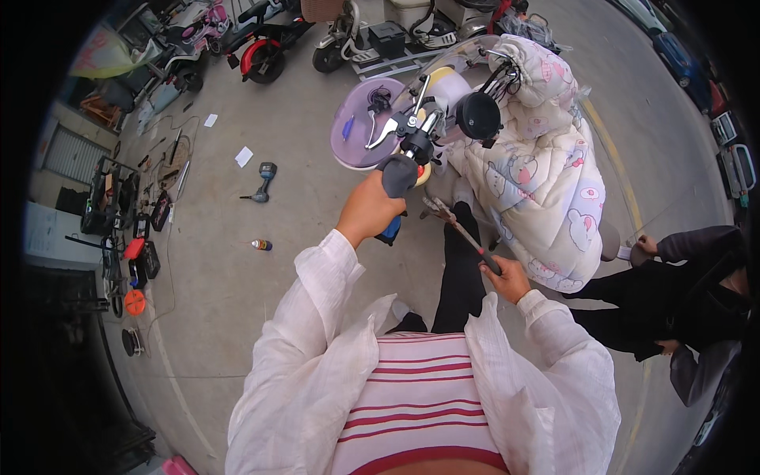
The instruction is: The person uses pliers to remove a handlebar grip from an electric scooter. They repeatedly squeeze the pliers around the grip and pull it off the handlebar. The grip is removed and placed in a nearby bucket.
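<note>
My left hand (369,207) is wrapped round the dark rubber grip (400,176) of a scooter's left handlebar. Just beyond it are a silver brake lever (391,127) and a round black mirror (479,116). A hammer (469,239) with a metal head and a black-and-red handle is held in my right hand (511,281). Its head is close to the scooter's front, below the handlebar; whether it touches anything cannot be told. A padded, cartoon-printed quilt cover (546,186) hangs over the scooter's right side.
A purple basin (348,146) holding a cable stands behind the handlebar. On the floor at left are a cordless drill (265,180), a small can (261,245) and scattered tools. Another person (673,293) is at right. Parked scooters (265,59) line the back.
</note>
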### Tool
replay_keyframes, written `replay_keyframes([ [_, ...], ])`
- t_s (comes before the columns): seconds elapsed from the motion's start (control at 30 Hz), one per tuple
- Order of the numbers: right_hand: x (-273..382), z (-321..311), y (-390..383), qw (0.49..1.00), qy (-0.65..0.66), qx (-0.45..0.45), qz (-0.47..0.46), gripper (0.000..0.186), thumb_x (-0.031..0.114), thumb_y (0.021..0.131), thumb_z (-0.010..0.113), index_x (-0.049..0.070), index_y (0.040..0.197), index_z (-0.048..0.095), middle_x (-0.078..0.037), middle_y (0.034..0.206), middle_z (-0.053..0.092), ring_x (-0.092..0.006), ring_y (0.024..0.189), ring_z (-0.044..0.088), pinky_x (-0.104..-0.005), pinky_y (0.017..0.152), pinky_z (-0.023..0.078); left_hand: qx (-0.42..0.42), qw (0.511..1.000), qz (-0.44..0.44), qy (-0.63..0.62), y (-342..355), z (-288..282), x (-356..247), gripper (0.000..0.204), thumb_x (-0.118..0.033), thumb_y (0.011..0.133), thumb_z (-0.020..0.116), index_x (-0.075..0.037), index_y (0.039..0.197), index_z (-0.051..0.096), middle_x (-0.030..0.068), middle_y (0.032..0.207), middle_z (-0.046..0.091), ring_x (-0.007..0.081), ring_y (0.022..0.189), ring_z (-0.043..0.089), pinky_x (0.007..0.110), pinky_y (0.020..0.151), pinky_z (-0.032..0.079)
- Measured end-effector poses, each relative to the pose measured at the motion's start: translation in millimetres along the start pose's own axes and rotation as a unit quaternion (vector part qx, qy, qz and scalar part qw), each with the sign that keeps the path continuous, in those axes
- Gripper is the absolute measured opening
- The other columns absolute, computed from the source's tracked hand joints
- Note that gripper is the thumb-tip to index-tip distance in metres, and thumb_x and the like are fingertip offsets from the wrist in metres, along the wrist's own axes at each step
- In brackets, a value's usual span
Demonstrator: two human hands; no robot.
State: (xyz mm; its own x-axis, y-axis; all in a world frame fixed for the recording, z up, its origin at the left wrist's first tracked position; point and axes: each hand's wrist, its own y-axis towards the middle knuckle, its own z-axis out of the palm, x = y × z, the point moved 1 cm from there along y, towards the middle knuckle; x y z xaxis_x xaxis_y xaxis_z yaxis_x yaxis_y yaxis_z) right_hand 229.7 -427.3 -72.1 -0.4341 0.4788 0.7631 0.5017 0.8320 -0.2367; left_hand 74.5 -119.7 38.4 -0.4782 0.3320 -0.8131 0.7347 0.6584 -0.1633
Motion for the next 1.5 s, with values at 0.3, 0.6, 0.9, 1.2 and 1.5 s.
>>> replay_keyframes([
  [0.3,3,166,84,0.971,-0.163,0.164,0.068,0.028,0.034,0.087,0.064,0.008,0.096,0.069,-0.017,0.092,0.069,-0.0368,0.088,0.066,-0.0459,0.079,0.052,-0.012,1.0,-0.012,0.005,2,2,5,0.049,-0.017,0.068,0.069,0.003,0.112,0.057,0.0228,0.098,0.066,0.039,0.091,0.064,0.041,0.081,0.05],
  [0.6,11,236,173,0.991,0.014,0.126,-0.051,0.042,0.044,0.092,0.059,0.011,0.117,0.065,-0.016,0.117,0.061,-0.0302,0.106,0.057,-0.041,0.089,0.047,-0.016,1.0,-0.018,0.017,5,9,-5,0.044,-0.019,0.07,0.068,0.001,0.108,0.058,0.0213,0.095,0.067,0.0381,0.087,0.065,0.041,0.077,0.05],
  [0.9,173,70,119,0.787,0.583,0.188,0.075,0.062,0.057,0.094,0.052,0.008,0.132,0.05,-0.006,0.113,0.062,-0.0201,0.105,0.059,-0.0365,0.091,0.048,-0.042,0.999,-0.003,-0.014,1,4,-12,0.038,-0.017,0.069,0.068,0.002,0.102,0.062,0.0176,0.091,0.068,0.031,0.081,0.067,0.037,0.074,0.052],
  [1.2,178,81,184,0.574,0.772,0.269,-0.044,0.064,0.047,0.088,0.066,0.0,0.13,0.052,-0.019,0.125,0.059,-0.0294,0.116,0.058,-0.0429,0.103,0.045,-0.006,0.996,-0.053,0.068,10,4,-7,0.04,-0.018,0.068,0.068,0.004,0.101,0.061,0.021,0.087,0.066,0.0289,0.078,0.066,0.038,0.067,0.051],
  [1.5,160,89,214,0.534,0.747,0.368,-0.145,0.06,0.042,0.07,0.08,0.004,0.113,0.063,-0.018,0.123,0.058,-0.0327,0.127,0.048,-0.0425,0.107,0.036,0.209,0.89,-0.288,-0.287,15,-12,3,0.036,-0.017,0.08,0.073,0.001,0.109,0.06,0.0053,0.099,0.062,0.0154,0.087,0.062,0.029,0.078,0.051],
])
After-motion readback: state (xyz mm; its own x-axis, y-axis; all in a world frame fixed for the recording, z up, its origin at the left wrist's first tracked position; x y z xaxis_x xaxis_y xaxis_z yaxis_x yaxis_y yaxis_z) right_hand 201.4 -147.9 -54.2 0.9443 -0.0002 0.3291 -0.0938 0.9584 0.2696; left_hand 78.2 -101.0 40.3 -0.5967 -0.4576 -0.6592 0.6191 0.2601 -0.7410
